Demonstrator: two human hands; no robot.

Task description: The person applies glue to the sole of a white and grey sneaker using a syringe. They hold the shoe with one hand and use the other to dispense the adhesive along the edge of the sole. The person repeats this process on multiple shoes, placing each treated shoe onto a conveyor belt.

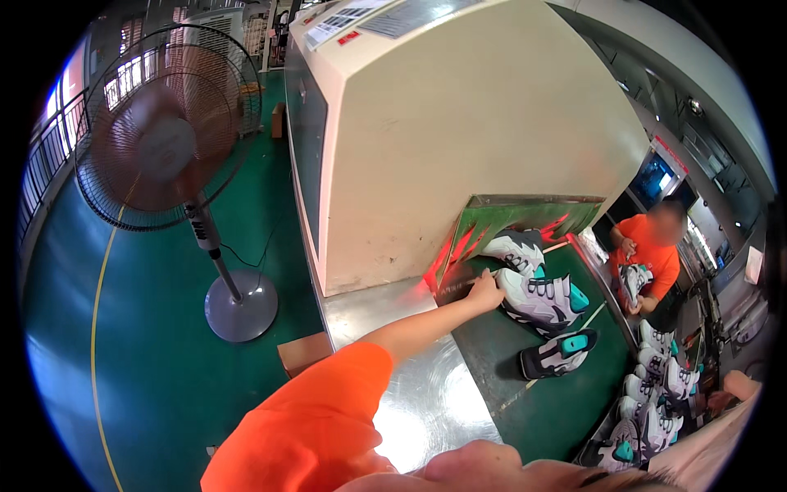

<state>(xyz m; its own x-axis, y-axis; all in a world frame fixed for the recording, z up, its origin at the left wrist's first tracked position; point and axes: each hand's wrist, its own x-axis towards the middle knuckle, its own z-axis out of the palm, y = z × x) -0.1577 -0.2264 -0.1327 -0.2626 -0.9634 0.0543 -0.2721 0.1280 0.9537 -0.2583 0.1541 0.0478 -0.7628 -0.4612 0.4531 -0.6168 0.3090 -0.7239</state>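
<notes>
My left hand (487, 293), at the end of an arm in an orange sleeve, reaches to the conveyor by the machine's opening. Its fingers are closed at the toe of a white, grey and black sneaker (541, 300) with teal at the heel. Behind that one, a similar sneaker (516, 248) sits partly inside the opening. A third sneaker (559, 354) stands nearer, heel toward me. At the far right edge, my right hand (725, 395) is beside a row of sneakers (656, 385); its fingers are mostly hidden.
A large cream machine (459, 123) has a green strip curtain (525, 209) and red glow at its mouth. A metal ledge (418, 385) borders the green conveyor belt (566, 402). A standing fan (168, 148) is on the left. Across the belt, a person (652, 254) in orange holds a sneaker.
</notes>
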